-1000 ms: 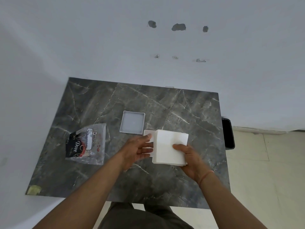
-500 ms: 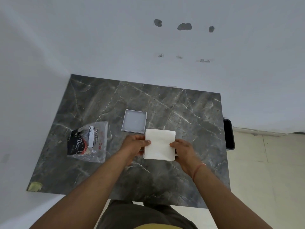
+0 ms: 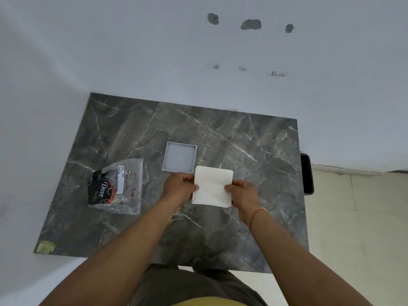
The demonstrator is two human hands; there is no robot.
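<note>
Both hands are grasping a white napkin stack: its left edge is being pinched by the left hand, its right by the right hand, above the desk.

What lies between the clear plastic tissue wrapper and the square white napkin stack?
Head view: the left hand, gripping the square white napkin stack, and bare grey marble tabletop beside the clear plastic tissue wrapper.

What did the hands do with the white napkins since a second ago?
The white napkin stack went down toward the table and a little left, closer to the grey tray. The left hand and right hand kept gripping its sides. The tray and the Dove bag stayed put.
</note>
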